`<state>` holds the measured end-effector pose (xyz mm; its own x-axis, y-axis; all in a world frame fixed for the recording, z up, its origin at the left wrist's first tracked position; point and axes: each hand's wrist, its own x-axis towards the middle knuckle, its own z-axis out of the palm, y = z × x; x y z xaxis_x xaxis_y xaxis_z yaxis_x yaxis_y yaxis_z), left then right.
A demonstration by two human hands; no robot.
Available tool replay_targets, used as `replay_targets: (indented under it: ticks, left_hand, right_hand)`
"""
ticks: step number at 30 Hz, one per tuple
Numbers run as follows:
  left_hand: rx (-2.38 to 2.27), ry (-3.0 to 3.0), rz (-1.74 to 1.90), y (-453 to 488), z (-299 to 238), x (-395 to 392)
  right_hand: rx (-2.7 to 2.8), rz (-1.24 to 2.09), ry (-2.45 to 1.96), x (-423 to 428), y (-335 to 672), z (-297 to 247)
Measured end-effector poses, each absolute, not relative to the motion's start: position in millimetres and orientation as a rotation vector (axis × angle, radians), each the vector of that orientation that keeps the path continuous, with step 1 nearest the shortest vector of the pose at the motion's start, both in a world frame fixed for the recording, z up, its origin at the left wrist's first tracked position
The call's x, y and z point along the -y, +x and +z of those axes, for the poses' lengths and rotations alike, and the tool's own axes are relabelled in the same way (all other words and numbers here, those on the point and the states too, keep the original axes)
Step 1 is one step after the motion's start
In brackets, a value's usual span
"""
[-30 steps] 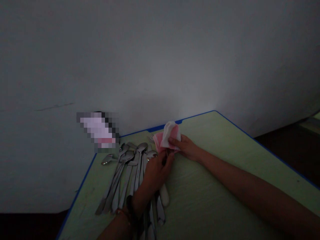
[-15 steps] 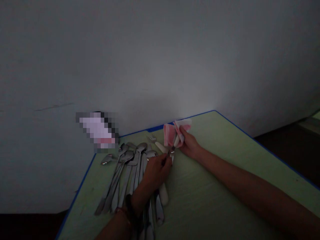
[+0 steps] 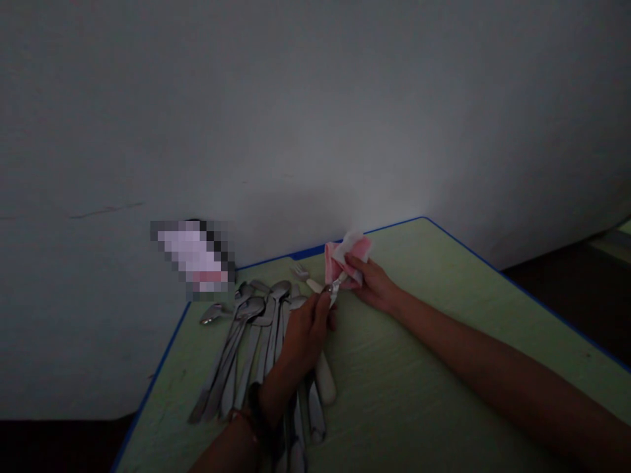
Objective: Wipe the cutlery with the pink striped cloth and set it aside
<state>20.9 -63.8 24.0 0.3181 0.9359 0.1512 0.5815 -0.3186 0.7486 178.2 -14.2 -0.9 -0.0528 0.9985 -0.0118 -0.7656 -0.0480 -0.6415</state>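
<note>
My left hand (image 3: 308, 322) is closed on the metal end of a white-handled piece of cutlery (image 3: 335, 291); its head is mostly hidden by my fingers, so I cannot tell its kind. My right hand (image 3: 373, 282) grips a pink and white cloth (image 3: 357, 248), folded around the handle end of that piece. Below and left of my left hand lies a spread of metal spoons and other cutlery (image 3: 251, 307). Just behind that hand, a white-handled fork (image 3: 300, 270) rests on the table, its lower part covered.
The green table (image 3: 444, 315) has a blue edge and stands against a grey wall (image 3: 315, 118). A blurred-out, dark-edged object (image 3: 192, 256) leans at the table's back left corner. One spoon (image 3: 213, 314) lies apart at the left. Another white handle (image 3: 324, 380) sticks out beneath my left wrist.
My left hand has shifted slightly up, tilting the held piece. The cloth has been refolded a little in my right hand, its white part now higher. The cutlery on the table looks the same.
</note>
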Motion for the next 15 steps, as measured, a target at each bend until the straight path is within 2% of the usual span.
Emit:
replay_targets:
  ticks: [6,15]
  left_hand:
    - [-1.299,2.031,0.764,21.7,26.2,65.6]
    - [-1.348,1.979,0.940,19.7,24.5,66.4]
  right_hand:
    - [0.425,1.608,-0.595,11.0,179.8,-3.7]
    - [0.345,1.630,-0.624,7.5,178.8,-2.1]
